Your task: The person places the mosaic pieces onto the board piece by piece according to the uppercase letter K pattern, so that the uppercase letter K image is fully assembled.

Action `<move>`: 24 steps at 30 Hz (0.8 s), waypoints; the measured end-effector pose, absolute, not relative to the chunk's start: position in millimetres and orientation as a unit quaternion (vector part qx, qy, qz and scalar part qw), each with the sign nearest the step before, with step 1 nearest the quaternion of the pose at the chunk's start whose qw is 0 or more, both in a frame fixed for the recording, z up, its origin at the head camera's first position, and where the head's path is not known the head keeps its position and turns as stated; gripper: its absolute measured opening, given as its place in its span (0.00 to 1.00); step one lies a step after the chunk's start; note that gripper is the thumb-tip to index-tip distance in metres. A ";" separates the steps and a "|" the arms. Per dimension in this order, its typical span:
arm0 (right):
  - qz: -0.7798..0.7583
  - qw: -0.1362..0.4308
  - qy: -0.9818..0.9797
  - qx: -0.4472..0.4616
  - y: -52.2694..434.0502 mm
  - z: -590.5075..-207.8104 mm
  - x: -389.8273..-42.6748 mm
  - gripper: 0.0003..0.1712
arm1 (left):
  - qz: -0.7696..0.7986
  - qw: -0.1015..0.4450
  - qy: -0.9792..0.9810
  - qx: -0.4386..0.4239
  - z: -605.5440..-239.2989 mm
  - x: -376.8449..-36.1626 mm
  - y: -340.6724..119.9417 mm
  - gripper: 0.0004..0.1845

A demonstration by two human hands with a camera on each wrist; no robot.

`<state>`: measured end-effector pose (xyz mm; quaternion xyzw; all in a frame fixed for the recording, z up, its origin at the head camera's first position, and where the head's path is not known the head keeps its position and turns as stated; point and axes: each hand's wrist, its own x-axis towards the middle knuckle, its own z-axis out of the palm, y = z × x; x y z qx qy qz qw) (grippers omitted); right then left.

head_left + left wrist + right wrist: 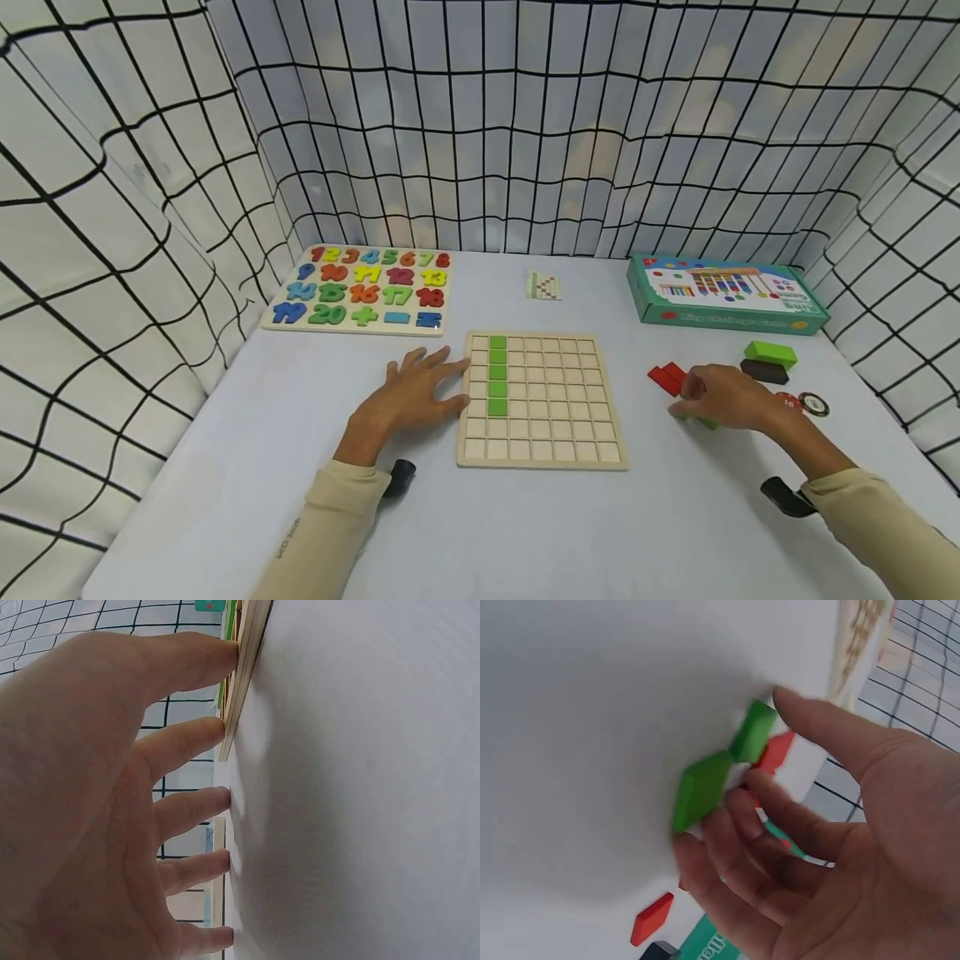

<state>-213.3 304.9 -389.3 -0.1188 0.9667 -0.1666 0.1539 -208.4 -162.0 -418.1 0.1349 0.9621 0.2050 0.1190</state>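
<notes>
Left of the grid board [556,431], your spread left hand [408,397] touches its edge; green squares [498,389] sit on the board. Right of it, your right hand [724,397] curves beside green tiles [703,789], whether pinching I cannot tell.

The left grip [408,392] spreads its 5 digits wide, while the right grip [723,397] bends its fingers, thumb apart.

Seen at my left wrist feed: one left hand [82,795], fingers spread, tips of thumb and forefinger against the edge of a pale wooden board [240,686]; other three fingertips on the white bench [375,780]. Behind: a second pale wooden edge [219,862], dark netting [180,700]. At top: one teal item [209,604], cropped.
</notes>
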 end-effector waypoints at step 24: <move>-0.175 0.185 0.961 -0.104 311.5 -386.2 -213.2 0.18 | 0.203 0.115 0.963 0.133 -418.9 -207.8 -162.0 0.36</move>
